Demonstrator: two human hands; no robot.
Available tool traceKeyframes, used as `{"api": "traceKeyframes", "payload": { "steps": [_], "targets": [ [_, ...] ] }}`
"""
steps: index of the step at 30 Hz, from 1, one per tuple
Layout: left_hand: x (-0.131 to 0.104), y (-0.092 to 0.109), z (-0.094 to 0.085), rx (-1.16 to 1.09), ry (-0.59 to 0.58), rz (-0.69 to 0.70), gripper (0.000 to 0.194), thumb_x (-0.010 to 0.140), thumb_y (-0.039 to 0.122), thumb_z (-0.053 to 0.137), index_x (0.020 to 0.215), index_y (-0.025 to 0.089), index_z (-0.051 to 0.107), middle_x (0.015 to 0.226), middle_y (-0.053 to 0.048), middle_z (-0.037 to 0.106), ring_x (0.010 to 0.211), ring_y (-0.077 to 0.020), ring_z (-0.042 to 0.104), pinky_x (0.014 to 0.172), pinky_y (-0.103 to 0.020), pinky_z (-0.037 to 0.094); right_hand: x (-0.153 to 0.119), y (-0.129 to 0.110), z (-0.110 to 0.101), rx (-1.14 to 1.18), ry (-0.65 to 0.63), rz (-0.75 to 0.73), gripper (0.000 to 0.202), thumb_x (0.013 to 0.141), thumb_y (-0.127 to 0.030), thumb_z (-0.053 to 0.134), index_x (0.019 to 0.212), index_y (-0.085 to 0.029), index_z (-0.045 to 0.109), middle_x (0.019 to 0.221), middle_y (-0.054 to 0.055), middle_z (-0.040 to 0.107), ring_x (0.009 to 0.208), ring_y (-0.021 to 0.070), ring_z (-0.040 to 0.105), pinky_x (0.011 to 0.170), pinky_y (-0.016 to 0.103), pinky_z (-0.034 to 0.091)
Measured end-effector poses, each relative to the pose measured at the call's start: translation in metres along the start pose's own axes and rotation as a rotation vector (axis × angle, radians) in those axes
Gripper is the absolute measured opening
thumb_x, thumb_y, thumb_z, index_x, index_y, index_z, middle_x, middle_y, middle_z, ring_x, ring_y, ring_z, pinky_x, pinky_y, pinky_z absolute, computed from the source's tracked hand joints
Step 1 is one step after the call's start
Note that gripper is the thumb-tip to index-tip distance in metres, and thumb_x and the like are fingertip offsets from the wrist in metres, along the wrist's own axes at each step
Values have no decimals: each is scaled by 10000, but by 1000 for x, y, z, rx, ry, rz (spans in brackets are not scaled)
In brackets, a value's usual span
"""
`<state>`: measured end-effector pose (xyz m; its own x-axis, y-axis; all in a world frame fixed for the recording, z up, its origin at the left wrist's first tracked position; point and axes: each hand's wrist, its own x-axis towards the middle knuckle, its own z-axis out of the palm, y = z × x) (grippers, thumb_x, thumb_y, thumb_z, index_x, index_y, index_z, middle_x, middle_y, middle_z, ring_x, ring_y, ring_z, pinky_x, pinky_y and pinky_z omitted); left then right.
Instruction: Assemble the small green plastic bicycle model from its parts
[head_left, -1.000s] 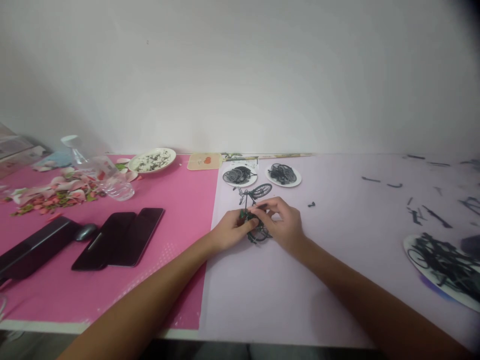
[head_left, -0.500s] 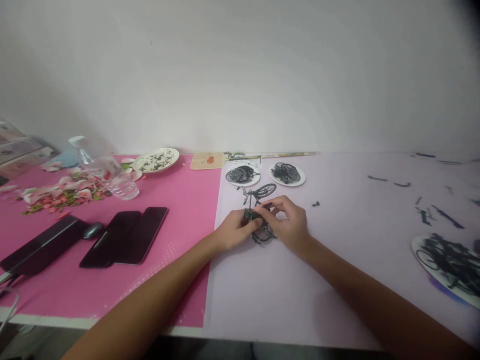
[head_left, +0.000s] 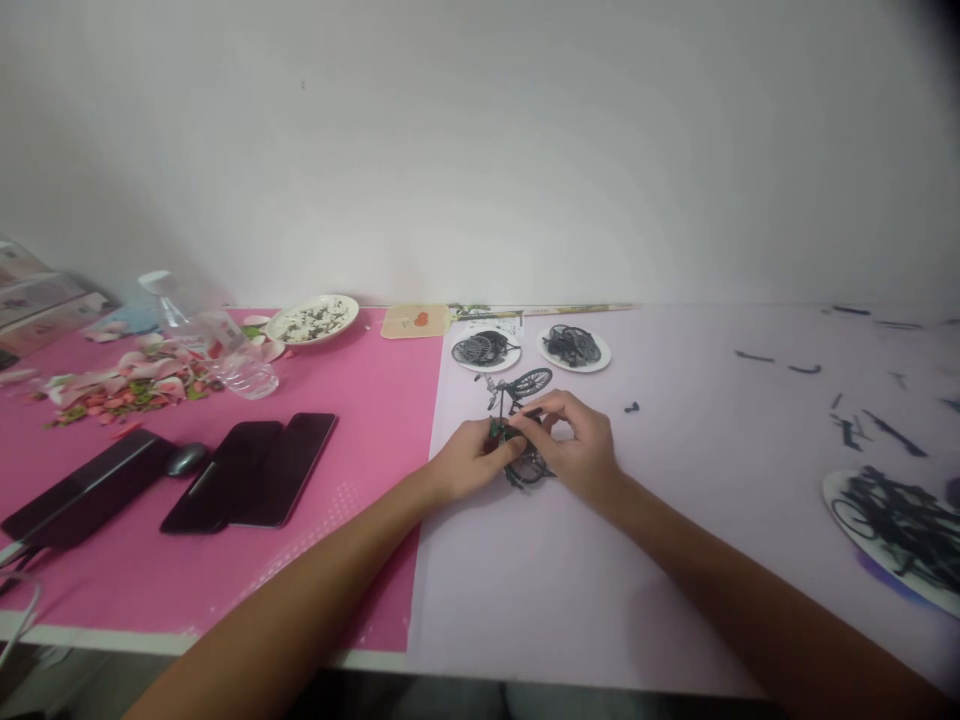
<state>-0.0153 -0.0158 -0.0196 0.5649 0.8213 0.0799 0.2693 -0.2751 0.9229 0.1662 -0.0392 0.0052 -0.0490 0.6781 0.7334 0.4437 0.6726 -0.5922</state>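
Observation:
A small model bicycle (head_left: 531,383), dark with spoked wheels and handlebars, lies on the pale sheet with its front wheel pointing away from me. My left hand (head_left: 471,462) is closed on the middle of its frame, thumb stretched across toward the rear wheel. From the other side, my right hand (head_left: 571,440) pinches a small dark part (head_left: 532,412) above the frame, thumb and forefinger together. The fingers hide much of the frame and where the part meets it. A tiny dark piece (head_left: 631,407) lies right of my right hand.
Two white plates hold black wheels: a left plate (head_left: 516,362) and a right plate (head_left: 606,362). A plate of dark parts (head_left: 832,492) stands at far right, near loose pieces (head_left: 892,432). Two phones (head_left: 281,470), a plastic bottle (head_left: 217,340) and petals (head_left: 135,385) lie left.

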Motion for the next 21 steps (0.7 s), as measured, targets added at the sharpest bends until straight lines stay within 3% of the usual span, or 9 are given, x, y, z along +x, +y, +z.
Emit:
{"api": "traceKeyframes", "payload": {
  "steps": [8,14,21],
  "targets": [
    [-1,0,1,-15,15,-14,391,961,501,556,927,135,689,787,-47,676,701,-177,581,649,-279,465,2,2,0,31,-71,-30,51,960,-197,667,971,-233,701,895,39,738,823,185,708,694,310,586],
    [-1,1,1,-63,-3,-25,394,961,506,559,934,135,687,789,-49,674,719,-185,596,676,-292,480,0,4,0,102,-71,-49,394,986,-161,619,1362,-276,587,1006,46,772,904,195,748,799,343,614],
    [-1,4,0,-68,17,-32,406,953,523,569,922,133,680,795,-55,678,720,-190,600,671,-299,482,4,-3,-5,33,-72,-161,416,944,-165,670,1331,-317,690,1083,67,752,923,219,687,657,339,585]
  ]
}}
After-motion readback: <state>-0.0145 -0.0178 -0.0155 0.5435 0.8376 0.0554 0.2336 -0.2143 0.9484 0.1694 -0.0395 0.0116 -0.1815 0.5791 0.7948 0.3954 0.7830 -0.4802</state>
